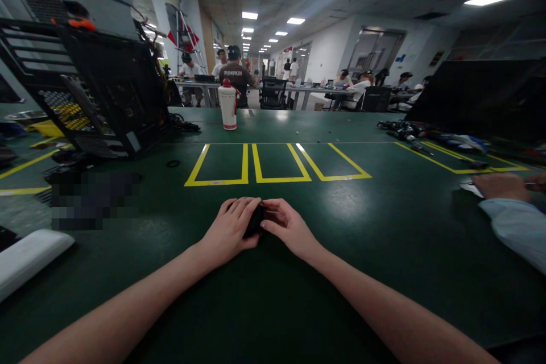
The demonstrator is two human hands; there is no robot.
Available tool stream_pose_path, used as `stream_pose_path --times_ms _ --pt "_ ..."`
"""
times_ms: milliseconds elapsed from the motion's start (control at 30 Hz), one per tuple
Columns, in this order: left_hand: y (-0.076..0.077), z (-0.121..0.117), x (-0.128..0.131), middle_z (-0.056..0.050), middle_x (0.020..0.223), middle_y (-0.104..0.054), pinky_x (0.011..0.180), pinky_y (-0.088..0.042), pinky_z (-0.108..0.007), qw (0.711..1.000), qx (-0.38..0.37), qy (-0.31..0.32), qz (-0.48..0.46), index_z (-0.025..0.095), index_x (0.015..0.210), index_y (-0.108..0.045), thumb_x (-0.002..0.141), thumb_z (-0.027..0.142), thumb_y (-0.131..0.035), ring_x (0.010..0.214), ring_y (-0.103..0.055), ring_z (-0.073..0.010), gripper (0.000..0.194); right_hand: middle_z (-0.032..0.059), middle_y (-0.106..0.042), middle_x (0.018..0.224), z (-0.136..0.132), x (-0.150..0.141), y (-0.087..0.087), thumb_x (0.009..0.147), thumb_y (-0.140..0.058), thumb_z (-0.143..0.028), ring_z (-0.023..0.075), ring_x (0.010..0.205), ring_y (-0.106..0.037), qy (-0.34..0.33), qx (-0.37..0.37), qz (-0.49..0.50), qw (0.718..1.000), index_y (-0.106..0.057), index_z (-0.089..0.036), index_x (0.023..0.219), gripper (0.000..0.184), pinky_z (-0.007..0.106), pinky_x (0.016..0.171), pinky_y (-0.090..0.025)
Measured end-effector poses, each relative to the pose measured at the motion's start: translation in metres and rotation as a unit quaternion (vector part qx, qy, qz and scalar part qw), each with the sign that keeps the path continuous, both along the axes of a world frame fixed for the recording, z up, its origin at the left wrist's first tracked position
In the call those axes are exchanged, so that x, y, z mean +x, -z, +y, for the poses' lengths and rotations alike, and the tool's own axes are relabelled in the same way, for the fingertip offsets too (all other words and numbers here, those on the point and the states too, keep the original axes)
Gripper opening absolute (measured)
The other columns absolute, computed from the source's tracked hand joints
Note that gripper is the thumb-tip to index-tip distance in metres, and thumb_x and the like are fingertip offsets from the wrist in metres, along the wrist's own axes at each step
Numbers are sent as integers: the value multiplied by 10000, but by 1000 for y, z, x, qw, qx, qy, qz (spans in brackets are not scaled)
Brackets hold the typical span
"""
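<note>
Both hands meet over the near middle of the green table [273, 290], around a small black object [255, 220] whose kind I cannot make out. My left hand [232, 224] lies over its left side and top, thumb below, fingers wrapped round it. From the other side, my right hand [292, 227] holds its right end between bent fingers and thumb. Much of the object is hidden by the fingers. Beyond the hands, yellow tape outlines [281, 180] mark the tabletop.
A black computer case [115, 85] stands at the left, a white tumbler [229, 107] at the back. A white object [29, 259] lies near left. At right are cables [405, 131] and another person's hand [503, 186]. People sit at tables behind.
</note>
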State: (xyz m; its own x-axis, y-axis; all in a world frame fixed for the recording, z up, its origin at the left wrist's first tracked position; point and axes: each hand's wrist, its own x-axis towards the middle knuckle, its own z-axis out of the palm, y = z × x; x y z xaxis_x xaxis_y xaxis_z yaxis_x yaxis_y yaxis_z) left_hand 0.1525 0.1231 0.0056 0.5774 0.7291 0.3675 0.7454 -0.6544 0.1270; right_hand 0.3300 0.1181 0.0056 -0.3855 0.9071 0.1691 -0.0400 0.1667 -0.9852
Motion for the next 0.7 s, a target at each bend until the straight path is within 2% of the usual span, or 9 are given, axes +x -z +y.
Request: stream_pose_path --times_ms 100,267,433,600,700 --pt "0 0 0 -106 1229 -435 974 -281 -460 1000 -1 2 1 173 1265 -241 734 317 -547 1127 -416 -254 630 44 -545 1090 -1 1 -2 724 -582 -178 173 1060 -516 -10 -16 -8 1000 -468 -206 1075 369 382 940 -410" --pt "0 0 0 -104 1221 -441 967 -287 -462 1000 1 4 -6 178 1259 -249 720 305 -555 1115 -424 -256 633 18 -537 1059 -3 0 0 686 -615 -133 160 1068 -510 -27 -1 19 999 -472 -212 989 344 363 962 -394" --pt "2 1 0 -108 1217 -442 962 -290 -454 1000 4 4 -3 169 1255 -256 728 310 -552 1116 -421 -254 621 9 -534 1016 -1 0 1 703 -603 -174 160 975 -556 -25 2 35 999 -487 -207 909 238 360 880 -454" --pt "3 2 0 -102 1215 -441 967 -284 -446 1000 6 5 -7 170 1256 -252 723 306 -559 1115 -419 -247 631 35 -535 1082 2 2 1 702 -606 -164 175 1068 -504 -19 -10 5 1000 -461 -215 1057 386 381 949 -401" --pt "2 1 1 -98 1209 -446 961 -292 -447 1000 6 6 -11 176 1255 -251 721 304 -558 1108 -427 -248 630 36 -539 1078 3 3 3 692 -615 -148 176 1072 -506 -35 -22 5 999 -465 -209 1039 383 389 964 -387"
